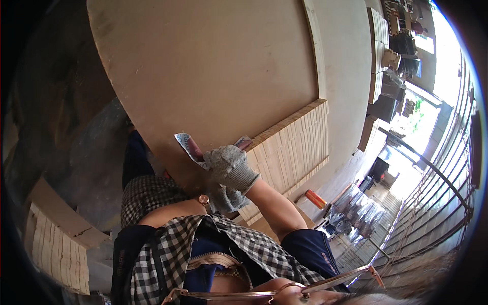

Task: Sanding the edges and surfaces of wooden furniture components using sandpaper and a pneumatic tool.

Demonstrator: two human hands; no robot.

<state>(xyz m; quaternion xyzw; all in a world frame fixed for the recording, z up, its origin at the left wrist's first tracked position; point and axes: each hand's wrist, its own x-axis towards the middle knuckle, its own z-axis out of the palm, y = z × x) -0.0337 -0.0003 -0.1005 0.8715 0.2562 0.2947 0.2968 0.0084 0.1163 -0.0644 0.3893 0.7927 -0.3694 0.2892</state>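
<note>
A large round-edged wooden board [203,66] fills the upper middle of the view. My right hand [230,165], in a grey knit glove, presses a sheet of sandpaper [187,146] against the board's lower edge. The sheet's printed back faces me and it folds over the edge. Just below, my left hand [227,198] is also gloved, with a watch on its wrist. It rests against the board's edge and is partly hidden by the right hand. Its fingers cannot be made out.
A stack of pale wooden slats [297,145] lies beside the board on the right, and another stack [56,251] sits at the lower left. An orange cylinder [315,199] lies beyond. More board stacks [378,51] stand at the top right, and a metal fence [437,203] runs along the right.
</note>
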